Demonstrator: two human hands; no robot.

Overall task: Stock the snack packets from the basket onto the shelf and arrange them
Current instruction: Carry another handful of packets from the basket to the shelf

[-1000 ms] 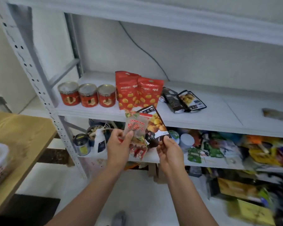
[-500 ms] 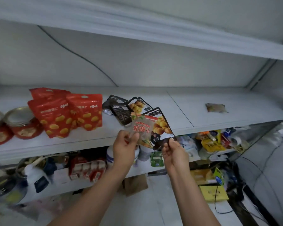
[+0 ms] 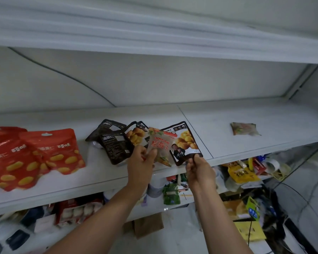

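Observation:
My left hand (image 3: pixel 141 163) pinches a clear snack packet with red lettering (image 3: pixel 159 143) just above the front of the white shelf (image 3: pixel 237 121). Beside it my right hand (image 3: pixel 199 170) pinches the lower corner of a black packet with yellow nuts printed on it (image 3: pixel 184 139). Behind these, black packets (image 3: pixel 114 142) lie flat on the shelf. Red packets with yellow print (image 3: pixel 50 153) stand at the left. One small clear packet (image 3: pixel 244 128) lies alone to the right. The basket is out of view.
An upper shelf board (image 3: pixel 154 39) runs overhead. The lower shelf (image 3: pixel 242 173) is crowded with mixed packets, bottles and boxes. A black cable (image 3: pixel 62 75) crosses the back wall. Yellow boxes (image 3: pixel 250 230) and cables lie on the floor at the right.
The view has swung right along the shelf, so the cans, table and basket have left the frame. Both hands carried the two packets up to the shelf front, near the black packets.

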